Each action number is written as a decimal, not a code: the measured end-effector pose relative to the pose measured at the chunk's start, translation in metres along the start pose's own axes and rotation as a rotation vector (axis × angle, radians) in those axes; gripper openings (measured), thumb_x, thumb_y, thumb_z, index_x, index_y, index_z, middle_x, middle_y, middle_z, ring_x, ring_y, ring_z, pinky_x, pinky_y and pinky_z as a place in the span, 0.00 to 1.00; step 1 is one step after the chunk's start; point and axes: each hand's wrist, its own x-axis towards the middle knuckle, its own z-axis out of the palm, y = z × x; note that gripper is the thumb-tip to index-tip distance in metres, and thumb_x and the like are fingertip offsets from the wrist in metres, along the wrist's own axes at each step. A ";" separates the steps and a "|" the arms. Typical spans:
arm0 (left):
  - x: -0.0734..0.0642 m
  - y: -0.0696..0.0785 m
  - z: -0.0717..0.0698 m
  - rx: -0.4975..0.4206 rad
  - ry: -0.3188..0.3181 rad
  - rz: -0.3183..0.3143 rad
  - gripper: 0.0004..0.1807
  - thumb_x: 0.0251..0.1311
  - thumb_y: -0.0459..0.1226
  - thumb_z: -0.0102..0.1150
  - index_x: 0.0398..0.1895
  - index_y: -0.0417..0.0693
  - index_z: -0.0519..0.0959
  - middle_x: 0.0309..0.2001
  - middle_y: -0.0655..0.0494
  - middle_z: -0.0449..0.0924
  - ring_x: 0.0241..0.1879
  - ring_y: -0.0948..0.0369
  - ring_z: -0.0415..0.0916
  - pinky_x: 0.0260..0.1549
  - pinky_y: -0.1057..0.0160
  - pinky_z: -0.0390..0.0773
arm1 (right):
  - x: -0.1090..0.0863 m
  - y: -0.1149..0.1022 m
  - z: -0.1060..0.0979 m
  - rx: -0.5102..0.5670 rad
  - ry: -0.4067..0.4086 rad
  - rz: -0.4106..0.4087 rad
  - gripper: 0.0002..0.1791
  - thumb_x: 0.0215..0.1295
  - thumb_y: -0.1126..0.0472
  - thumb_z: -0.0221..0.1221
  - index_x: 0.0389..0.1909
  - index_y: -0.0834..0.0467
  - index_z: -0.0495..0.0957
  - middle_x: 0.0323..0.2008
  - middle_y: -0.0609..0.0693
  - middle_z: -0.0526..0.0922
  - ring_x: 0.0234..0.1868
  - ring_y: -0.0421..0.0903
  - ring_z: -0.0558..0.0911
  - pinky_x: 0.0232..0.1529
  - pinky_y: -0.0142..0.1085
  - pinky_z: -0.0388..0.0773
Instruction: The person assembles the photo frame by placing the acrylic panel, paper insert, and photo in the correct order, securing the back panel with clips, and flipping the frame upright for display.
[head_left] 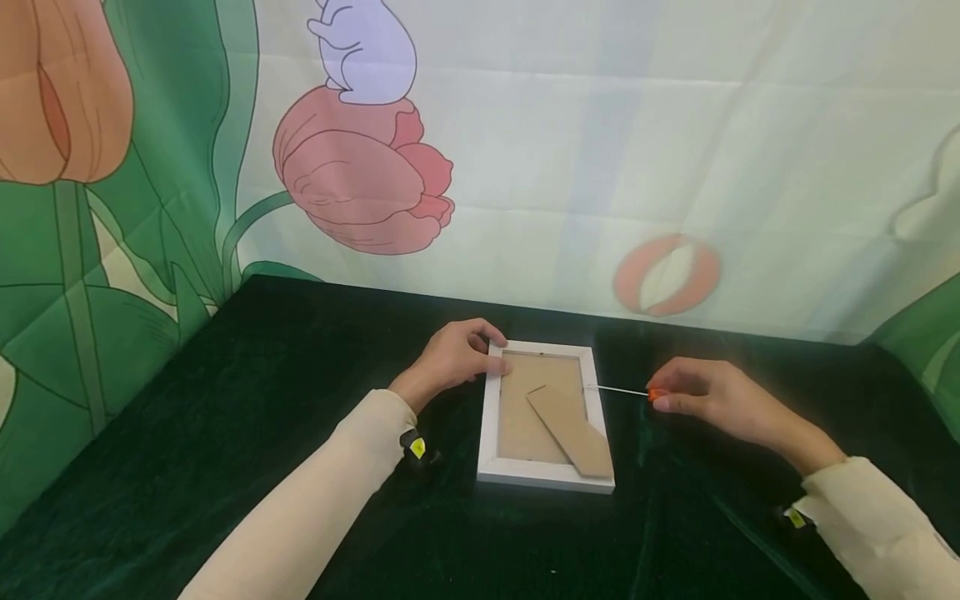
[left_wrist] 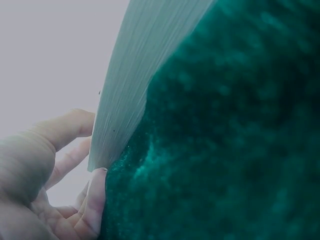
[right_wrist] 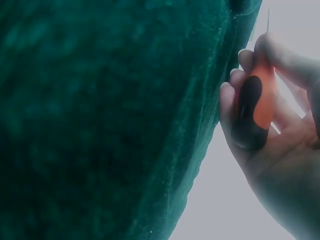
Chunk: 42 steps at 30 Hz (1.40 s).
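A white picture frame (head_left: 491, 425) lies face down on dark green cloth, its tan backing board (head_left: 517, 408) showing. A brown stand leg (head_left: 576, 433) slants across the board toward the near right corner. My left hand (head_left: 450, 357) grips the frame's far left corner, thumb over the rim; the left wrist view shows the frame's side (left_wrist: 135, 70) between thumb and fingers. To the right of the frame, my right hand (head_left: 723, 398) holds a screwdriver (right_wrist: 265, 102) by its orange and black handle. Its thin shaft (head_left: 624, 390) points left, with the tip at the frame's right inner edge.
Dark green velvet cloth (head_left: 337, 333) covers the table, with folds at the near right. Behind it hangs a pale curtain (head_left: 540, 167) printed with tulips and a rabbit. Each wrist wears a dark band with a yellow mark.
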 end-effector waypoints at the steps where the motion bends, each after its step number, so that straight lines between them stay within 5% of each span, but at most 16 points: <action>1: 0.000 0.000 0.000 0.000 -0.001 0.000 0.20 0.60 0.43 0.78 0.55 0.54 0.85 0.51 0.48 0.81 0.44 0.50 0.82 0.41 0.59 0.88 | 0.000 0.000 0.000 -0.001 0.000 -0.002 0.11 0.72 0.52 0.70 0.51 0.49 0.84 0.45 0.41 0.87 0.47 0.43 0.85 0.50 0.43 0.83; 30: 0.000 0.001 0.000 -0.003 0.002 -0.004 0.19 0.60 0.41 0.78 0.54 0.53 0.86 0.50 0.47 0.81 0.44 0.50 0.82 0.42 0.58 0.88 | 0.004 0.001 0.004 0.016 -0.086 -0.018 0.14 0.69 0.56 0.72 0.53 0.52 0.87 0.45 0.42 0.86 0.46 0.44 0.83 0.47 0.38 0.84; 42: -0.001 0.001 0.000 0.002 0.007 0.000 0.20 0.60 0.42 0.79 0.54 0.53 0.86 0.49 0.48 0.81 0.43 0.50 0.82 0.41 0.59 0.88 | 0.005 0.001 0.007 0.005 -0.063 -0.026 0.12 0.69 0.57 0.72 0.51 0.50 0.88 0.45 0.41 0.86 0.46 0.44 0.84 0.46 0.37 0.84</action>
